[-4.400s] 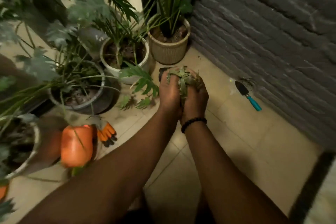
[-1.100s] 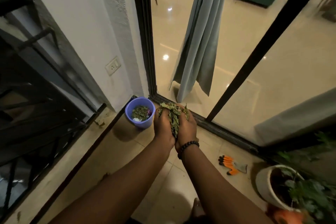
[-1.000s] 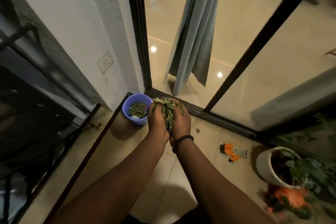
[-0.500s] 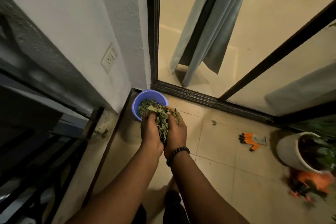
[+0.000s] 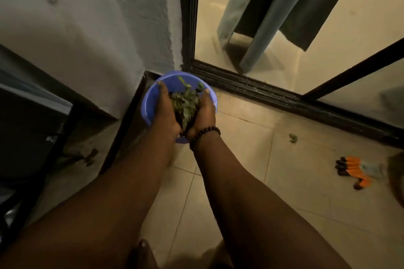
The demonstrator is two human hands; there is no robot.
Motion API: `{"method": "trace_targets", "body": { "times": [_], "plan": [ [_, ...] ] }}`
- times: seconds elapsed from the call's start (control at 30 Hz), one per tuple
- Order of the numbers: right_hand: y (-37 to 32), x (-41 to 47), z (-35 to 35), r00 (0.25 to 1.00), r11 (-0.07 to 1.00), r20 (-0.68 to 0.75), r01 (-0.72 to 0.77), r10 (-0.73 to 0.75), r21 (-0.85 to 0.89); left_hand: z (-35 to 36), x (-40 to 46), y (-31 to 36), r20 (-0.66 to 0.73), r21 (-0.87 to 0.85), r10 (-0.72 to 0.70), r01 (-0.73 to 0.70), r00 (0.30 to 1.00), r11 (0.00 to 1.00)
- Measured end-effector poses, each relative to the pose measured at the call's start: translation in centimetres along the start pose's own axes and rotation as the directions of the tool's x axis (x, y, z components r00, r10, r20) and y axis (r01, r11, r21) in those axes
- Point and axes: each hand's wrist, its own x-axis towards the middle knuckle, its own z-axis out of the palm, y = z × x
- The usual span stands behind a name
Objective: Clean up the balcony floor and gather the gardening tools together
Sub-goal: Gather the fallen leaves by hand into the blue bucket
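The left hand [image 5: 164, 113] and right hand [image 5: 203, 116] are cupped side by side over the blue tub [image 5: 147, 105] in the corner by the door track, fingers curled round a clump of leaves [image 5: 185, 102] pressed between the palms. The step in hand is dumping swept-up litter; next the palms need to part so the clump drops inside the rim. One scrap [image 5: 293, 137] lies on the tiles and what looks like a glove [image 5: 354, 170], blurred, waits well apart to the right

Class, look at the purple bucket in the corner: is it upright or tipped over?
Upright. The purple bucket shows its round open rim facing up, and both hands, left hand and right hand, lower leaves into it.
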Motion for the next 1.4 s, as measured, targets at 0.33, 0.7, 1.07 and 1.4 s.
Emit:
{"method": "trace_targets", "body": {
  "times": [0.33, 0.7, 1.07, 1.4],
  "plan": [
    [-1.9, -3.6, -2.5, 0.984, 0.994, -0.152, -0.103, 0.095, -0.048, -2.4, 0.6, 0.4, -0.189, 0.168, -0.025, 0.058, 0.982, 0.984],
    [-4.6, -6.3, -10.0, 0.939, 0.995, -0.343, -0.019, -0.017, -0.101, 2.3, -3.7, -4.9, -0.006, 0.426, -0.035, 0.034, 0.999, 0.904],
    [-12.0, -3.6, -21.9, 0.868, 0.958, -0.467, 0.033, -0.168, -0.284, 8.0, -0.9, -16.5, 0.124, 0.734, -0.082, -0.036, 0.989, 0.678],
    [-17.5, 6.9, -33.5, 0.863, 0.022, -0.104, -0.107, -0.495, -0.994, 13.8, 9.0, -24.9, 0.544, 0.823, 0.007, -0.532, 0.839, -0.200]
  ]
}}
